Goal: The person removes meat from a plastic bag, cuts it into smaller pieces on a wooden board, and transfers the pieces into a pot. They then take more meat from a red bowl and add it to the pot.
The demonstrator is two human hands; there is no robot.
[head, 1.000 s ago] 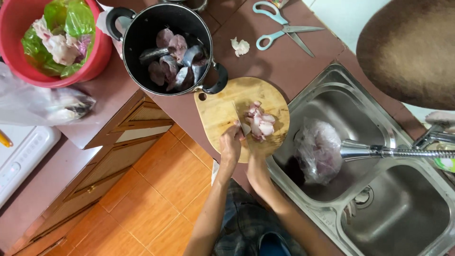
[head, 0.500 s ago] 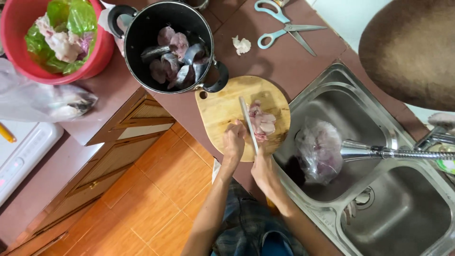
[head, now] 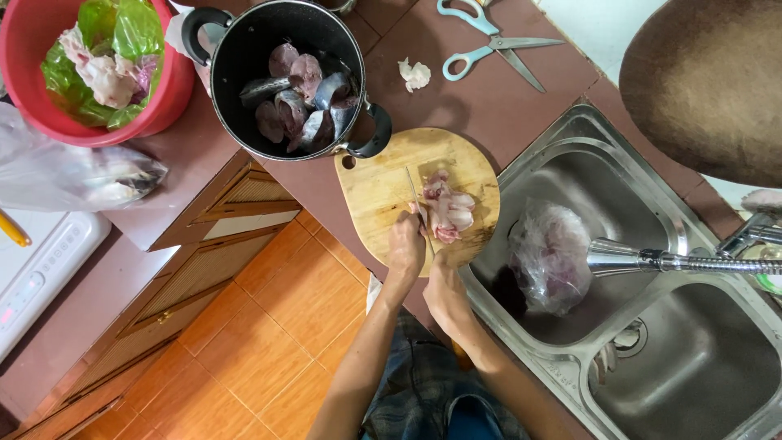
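Now the left hand (head: 406,244) is closed around a knife (head: 418,204), blade over the wooden cutting board (head: 375,183). Beside it, the right hand (head: 442,289) sits at the board's near edge by the pale fish pieces (head: 448,213); whether its fingers are curled I cannot tell.

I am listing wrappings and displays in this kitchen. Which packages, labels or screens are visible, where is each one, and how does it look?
Clear bag: counter at far left below the red bowl, crumpled, pale contents.
Green bag: inside the red bowl, holding pale scraps.
Clear bag: in the sink, under the tap, bulging with purplish meat.
White appliance: left edge, flat panel with small buttons; no lit screen.
No labels visible.
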